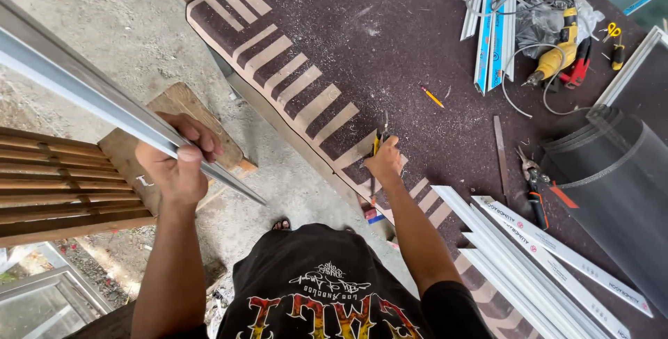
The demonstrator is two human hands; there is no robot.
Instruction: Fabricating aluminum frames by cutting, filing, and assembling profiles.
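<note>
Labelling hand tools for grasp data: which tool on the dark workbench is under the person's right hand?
The black-and-yellow-handled pliers near the bench's front edge, gripped by the right hand. The red-handled snips and yellow drill lie apart, untouched.

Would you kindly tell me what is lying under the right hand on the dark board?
Under the right hand a dark tool with a yellow part pokes out on the dark board. The palm covers the rest, so its kind is unclear.

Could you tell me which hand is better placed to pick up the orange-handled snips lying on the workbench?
Probably the right hand: it is already over the workbench, on a small tool near the snips. The left hand is off the bench, gripping a long metal profile.
</note>
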